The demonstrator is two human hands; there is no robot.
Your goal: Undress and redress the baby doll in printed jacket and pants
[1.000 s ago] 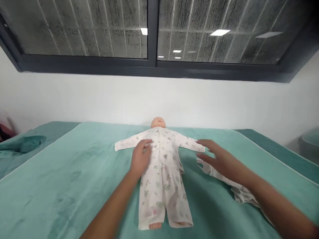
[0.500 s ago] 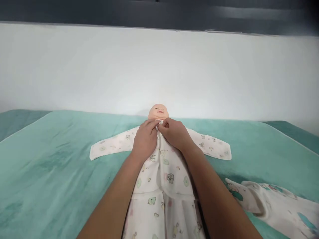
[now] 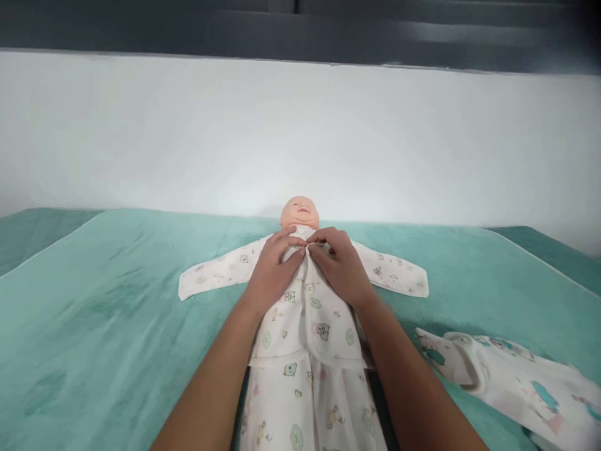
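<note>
A baby doll (image 3: 299, 212) lies on its back on a teal mat (image 3: 107, 313), head toward the wall. It wears a white printed top (image 3: 310, 313) with sleeves spread out to both sides, and matching trousers (image 3: 305, 407). My left hand (image 3: 275, 266) and my right hand (image 3: 340, 263) meet at the top's neckline just below the doll's chin. Both pinch the fabric edges at the front opening, fingers bent. A button shows just below my hands.
A second white printed garment (image 3: 511, 376) lies crumpled on the mat at the lower right. A white wall (image 3: 300, 138) rises right behind the doll's head, with a dark window frame above. Darker teal bedding borders the mat on both sides.
A second ago my hands were apart, the left on the doll's chest, the right over its sleeve. Both then came together at the neckline, and my view dropped closer.
</note>
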